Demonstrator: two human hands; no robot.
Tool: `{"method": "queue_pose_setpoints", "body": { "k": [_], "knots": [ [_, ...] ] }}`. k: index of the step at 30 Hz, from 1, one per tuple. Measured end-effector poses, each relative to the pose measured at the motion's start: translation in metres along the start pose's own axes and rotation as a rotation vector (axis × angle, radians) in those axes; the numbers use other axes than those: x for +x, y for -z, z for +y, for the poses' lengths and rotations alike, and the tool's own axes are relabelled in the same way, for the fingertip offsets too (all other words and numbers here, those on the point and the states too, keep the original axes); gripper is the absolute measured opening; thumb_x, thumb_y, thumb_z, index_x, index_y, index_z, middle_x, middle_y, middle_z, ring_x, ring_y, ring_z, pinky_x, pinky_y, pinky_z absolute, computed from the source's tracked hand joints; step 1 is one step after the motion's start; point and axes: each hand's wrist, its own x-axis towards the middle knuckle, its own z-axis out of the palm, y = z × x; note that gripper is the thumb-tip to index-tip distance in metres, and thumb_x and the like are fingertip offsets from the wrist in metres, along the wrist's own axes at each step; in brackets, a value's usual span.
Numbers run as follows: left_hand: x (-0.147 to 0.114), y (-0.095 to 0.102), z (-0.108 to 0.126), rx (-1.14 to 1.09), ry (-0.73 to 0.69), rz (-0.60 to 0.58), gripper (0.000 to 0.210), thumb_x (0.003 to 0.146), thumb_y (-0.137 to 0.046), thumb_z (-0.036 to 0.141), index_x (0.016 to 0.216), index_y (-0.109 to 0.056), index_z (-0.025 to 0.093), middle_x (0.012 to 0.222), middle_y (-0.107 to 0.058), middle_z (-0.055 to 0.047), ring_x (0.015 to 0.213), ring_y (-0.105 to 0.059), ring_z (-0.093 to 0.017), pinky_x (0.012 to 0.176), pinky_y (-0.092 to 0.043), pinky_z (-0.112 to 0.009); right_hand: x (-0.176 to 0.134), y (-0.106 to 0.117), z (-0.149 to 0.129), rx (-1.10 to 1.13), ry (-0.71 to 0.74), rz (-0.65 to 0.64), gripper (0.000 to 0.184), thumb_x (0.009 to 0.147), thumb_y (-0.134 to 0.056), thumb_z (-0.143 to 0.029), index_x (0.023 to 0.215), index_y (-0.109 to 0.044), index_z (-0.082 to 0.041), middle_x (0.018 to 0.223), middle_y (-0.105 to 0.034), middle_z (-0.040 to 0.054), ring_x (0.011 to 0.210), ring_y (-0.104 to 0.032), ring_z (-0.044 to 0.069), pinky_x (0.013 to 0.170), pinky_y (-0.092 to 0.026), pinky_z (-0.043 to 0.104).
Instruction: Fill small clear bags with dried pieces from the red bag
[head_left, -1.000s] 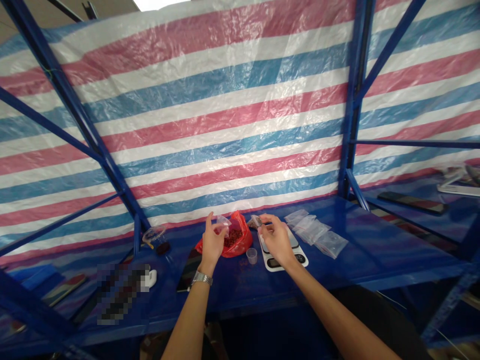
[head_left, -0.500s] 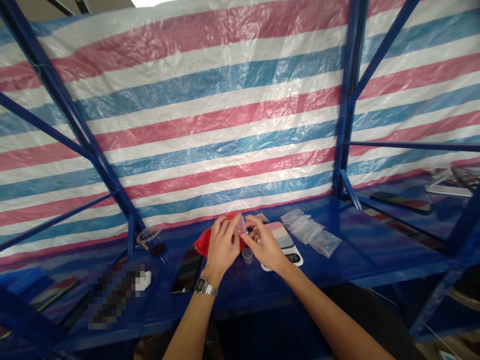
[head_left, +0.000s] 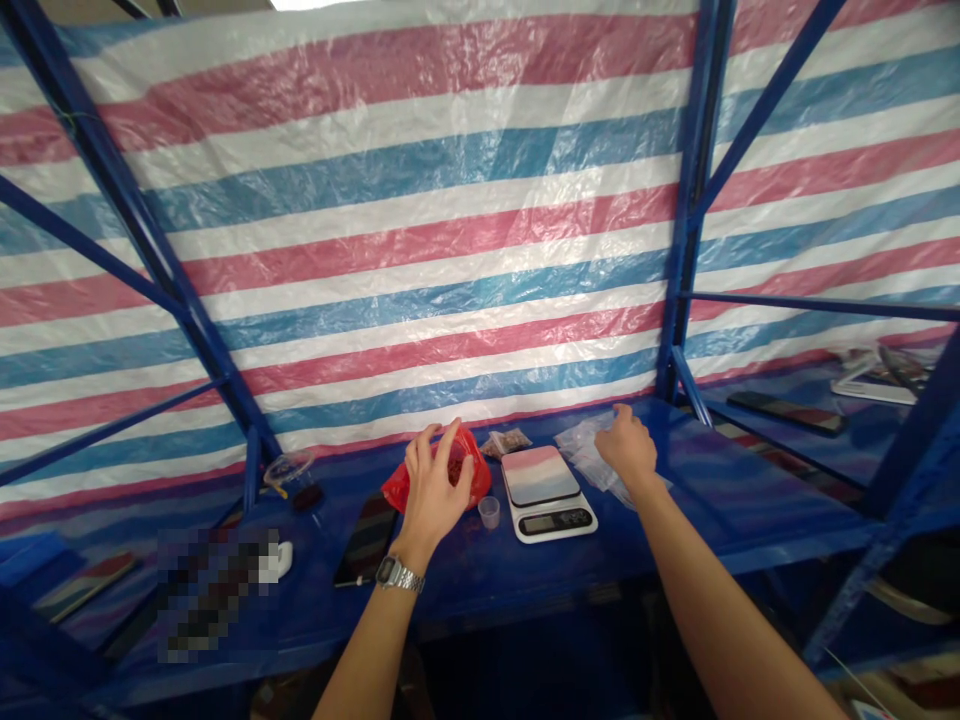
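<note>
My left hand [head_left: 439,490], with a silver wristwatch [head_left: 400,573], is over an open red plastic bag [head_left: 480,478]. Its fingers are curved and apart, with nothing seen between them. Dark reddish bits [head_left: 455,468] show inside the bag. My right hand [head_left: 628,448] is over the overlapping clear plastic bags [head_left: 581,445] at the right. Most of its fingertips are hidden, so a hold on a bag cannot be made out. Between the hands sit a white digital scale [head_left: 540,475] and a small clear cup [head_left: 489,512]. Behind the scale lie small filled clear bags [head_left: 506,442].
A dark phone [head_left: 365,540] lies left of the red bag. Farther left are a clear plastic cup [head_left: 292,468] and a white object [head_left: 282,562]. Blue metal posts [head_left: 679,250] frame the blue shelf [head_left: 465,590]. A striped sheet [head_left: 450,250] hangs behind. Another dark phone [head_left: 787,412] lies at right.
The small clear bag that both hands held is out of them. My right hand has moved right, across the scale, to the clear bags. My left hand has shifted slightly left, over the red bag.
</note>
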Motion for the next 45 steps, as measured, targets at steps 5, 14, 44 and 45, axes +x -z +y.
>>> {"method": "queue_pose_setpoints", "body": {
  "k": [5,14,44,45],
  "knots": [
    [-0.002,0.001,-0.006,0.017,0.03,0.006,0.054,0.1,-0.052,0.032,0.154,-0.045,0.03,0.141,-0.043,-0.014,0.128,-0.044,-0.032,0.113,-0.039,-0.057,-0.006,-0.008,-0.004,-0.225,0.288,0.015,0.063,0.082,-0.051,-0.008,0.144,-0.057,-0.018,0.145,-0.052,0.0209,0.127,-0.049,0.038,0.099,-0.042,0.047],
    [-0.001,0.002,-0.008,0.016,0.046,0.01,0.053,0.1,-0.051,0.031,0.154,-0.045,0.031,0.139,-0.042,-0.014,0.125,-0.044,-0.031,0.113,-0.04,-0.056,-0.003,-0.019,0.012,-0.468,0.221,-0.351,0.046,0.089,-0.05,-0.012,0.127,-0.073,-0.022,0.131,-0.068,0.0136,0.127,-0.051,0.039,0.099,-0.038,0.046],
    [0.003,0.001,-0.002,-0.272,0.14,0.034,0.031,0.103,-0.042,0.018,0.125,-0.062,0.025,0.121,-0.064,-0.008,0.108,-0.067,-0.019,0.097,-0.054,-0.034,-0.007,-0.107,-0.119,-0.251,0.433,-0.558,0.043,0.098,-0.054,-0.049,0.113,-0.077,-0.016,0.119,-0.075,0.0192,0.114,-0.072,0.032,0.091,-0.055,0.036],
    [0.002,-0.001,-0.002,-0.271,0.135,0.026,0.032,0.103,-0.042,0.017,0.125,-0.063,0.025,0.121,-0.064,-0.008,0.108,-0.067,-0.019,0.096,-0.054,-0.033,-0.009,-0.11,-0.123,-0.253,0.434,-0.558,0.041,0.096,-0.058,-0.048,0.114,-0.077,-0.016,0.121,-0.074,0.0198,0.116,-0.071,0.032,0.093,-0.054,0.037]
  ]
}}
